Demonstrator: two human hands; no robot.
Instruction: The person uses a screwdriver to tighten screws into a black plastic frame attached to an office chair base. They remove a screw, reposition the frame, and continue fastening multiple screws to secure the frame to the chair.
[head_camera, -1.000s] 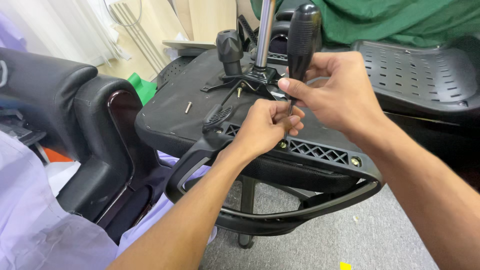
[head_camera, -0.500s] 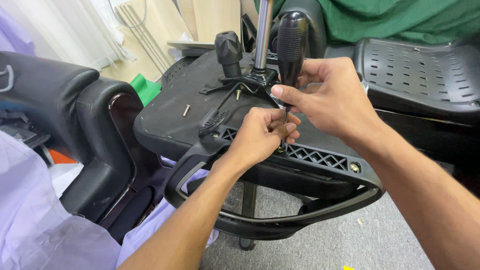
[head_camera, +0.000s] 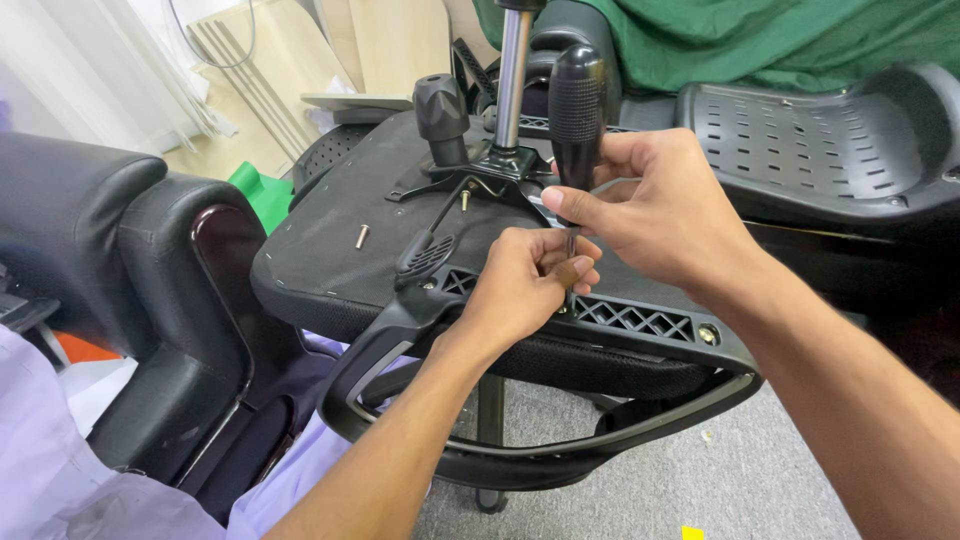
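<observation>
Standing upright, screwdriver (head_camera: 574, 110), tip down, right hand (head_camera: 655, 210) gripping

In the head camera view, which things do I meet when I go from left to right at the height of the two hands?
Black leather chair → loose screw on the upturned seat base → left hand → screwdriver → right hand → perforated black seat shell.

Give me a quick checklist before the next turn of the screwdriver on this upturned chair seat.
1. Right hand grips the screwdriver handle: ok.
2. Screwdriver upright: ok.
3. Left hand fingers steady the shaft at the tip: ok.
4. Tip seated in a screw: cannot tell, fingers hide it.
5. Armrest bracket lies flat on the seat underside: ok.
6. Loose screw on the seat, away from the hands: ok.
</observation>
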